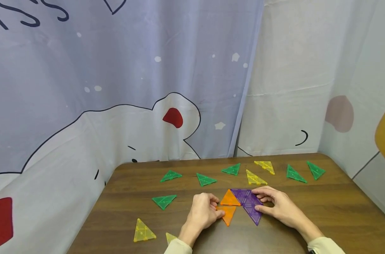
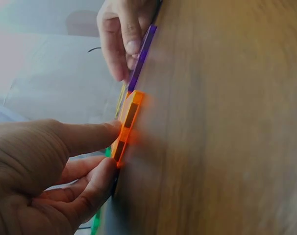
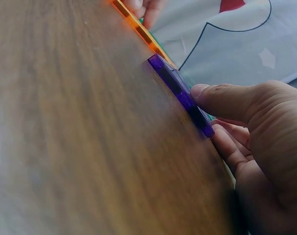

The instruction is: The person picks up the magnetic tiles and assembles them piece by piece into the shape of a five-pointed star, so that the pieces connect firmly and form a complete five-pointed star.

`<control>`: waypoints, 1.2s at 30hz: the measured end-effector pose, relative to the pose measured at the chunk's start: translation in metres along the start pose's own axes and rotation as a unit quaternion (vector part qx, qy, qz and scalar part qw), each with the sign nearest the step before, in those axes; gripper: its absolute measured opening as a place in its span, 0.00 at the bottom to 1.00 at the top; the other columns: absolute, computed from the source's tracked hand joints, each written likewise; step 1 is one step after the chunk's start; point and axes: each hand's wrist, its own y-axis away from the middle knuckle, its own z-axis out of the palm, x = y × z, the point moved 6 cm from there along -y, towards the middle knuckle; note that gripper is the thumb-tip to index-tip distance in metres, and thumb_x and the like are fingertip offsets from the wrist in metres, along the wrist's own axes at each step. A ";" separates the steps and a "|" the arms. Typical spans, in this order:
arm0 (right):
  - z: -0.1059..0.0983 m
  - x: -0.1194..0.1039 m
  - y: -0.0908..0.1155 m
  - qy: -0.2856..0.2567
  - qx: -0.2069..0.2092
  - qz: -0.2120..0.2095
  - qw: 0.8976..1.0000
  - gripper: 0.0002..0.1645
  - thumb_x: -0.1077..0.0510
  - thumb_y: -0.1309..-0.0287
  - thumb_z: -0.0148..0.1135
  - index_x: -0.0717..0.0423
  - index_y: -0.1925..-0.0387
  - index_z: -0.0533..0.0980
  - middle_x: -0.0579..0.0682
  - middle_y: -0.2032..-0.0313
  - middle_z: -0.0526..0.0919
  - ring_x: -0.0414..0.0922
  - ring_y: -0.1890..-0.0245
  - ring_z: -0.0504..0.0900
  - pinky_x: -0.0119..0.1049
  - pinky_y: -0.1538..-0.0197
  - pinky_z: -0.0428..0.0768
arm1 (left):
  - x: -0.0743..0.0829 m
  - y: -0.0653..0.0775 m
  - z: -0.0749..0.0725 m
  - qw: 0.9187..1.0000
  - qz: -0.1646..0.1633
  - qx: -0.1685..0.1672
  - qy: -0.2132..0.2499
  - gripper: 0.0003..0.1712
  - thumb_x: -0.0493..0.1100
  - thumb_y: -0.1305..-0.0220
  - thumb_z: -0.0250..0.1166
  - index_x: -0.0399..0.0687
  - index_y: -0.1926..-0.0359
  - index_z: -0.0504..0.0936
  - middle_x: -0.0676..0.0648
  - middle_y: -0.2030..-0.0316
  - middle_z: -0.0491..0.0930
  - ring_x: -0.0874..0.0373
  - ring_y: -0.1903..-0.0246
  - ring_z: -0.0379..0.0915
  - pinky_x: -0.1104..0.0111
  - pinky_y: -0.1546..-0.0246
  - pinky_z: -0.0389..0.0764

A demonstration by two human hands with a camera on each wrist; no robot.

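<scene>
Near the table's middle, two orange translucent triangle tiles and some purple ones lie edge to edge. My left hand (image 1: pixel 202 211) pinches the nearer orange triangle tile (image 1: pixel 229 213) at its left corner, thumb on top. The other orange triangle tile (image 1: pixel 229 199) lies just beyond it, against the purple group. My right hand (image 1: pixel 279 204) holds the purple triangle tiles (image 1: pixel 252 212) from the right, its thumb on the nearer tile's edge and its fingertips at the far corner. In the right wrist view the thumb presses the purple tile (image 3: pixel 180 93), with the other fingers curled beside it.
Beyond the hands lie several green triangle tiles (image 1: pixel 206 180) and two yellow triangle tiles (image 1: pixel 255 178). At the left front are another yellow tile (image 1: pixel 143 233) and one partly hidden by the left sleeve (image 1: pixel 178 247). A printed curtain (image 1: pixel 132 70) hangs behind the wooden table (image 1: pixel 116 211).
</scene>
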 end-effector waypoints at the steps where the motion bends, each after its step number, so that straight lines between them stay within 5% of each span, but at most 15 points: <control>1: 0.000 0.000 0.000 0.000 0.000 0.000 1.000 0.29 0.58 0.35 0.82 0.59 0.36 0.84 0.56 0.39 0.87 0.43 0.47 0.88 0.30 0.44 0.87 | 0.001 0.000 0.001 1.000 0.002 0.005 0.000 0.18 0.37 0.52 0.92 0.38 0.62 0.93 0.51 0.70 0.88 0.70 0.75 0.81 0.75 0.69 0.84; 28: 0.003 -0.009 -0.001 0.042 0.002 -0.025 0.999 0.26 0.56 0.34 0.81 0.53 0.36 0.85 0.49 0.40 0.88 0.43 0.48 0.88 0.33 0.45 0.87 | 0.008 0.002 0.012 0.999 0.028 0.031 -0.014 0.15 0.36 0.47 0.90 0.41 0.58 0.96 0.51 0.71 0.88 0.74 0.76 0.78 0.79 0.72 0.81; 36: 0.005 -0.011 0.002 0.064 0.006 -0.045 0.997 0.22 0.56 0.33 0.81 0.50 0.39 0.88 0.49 0.39 0.88 0.42 0.49 0.88 0.34 0.46 0.86 | -0.003 0.003 0.017 0.993 0.094 0.070 -0.029 0.13 0.37 0.49 0.91 0.43 0.62 0.97 0.54 0.71 0.85 0.76 0.77 0.76 0.79 0.75 0.80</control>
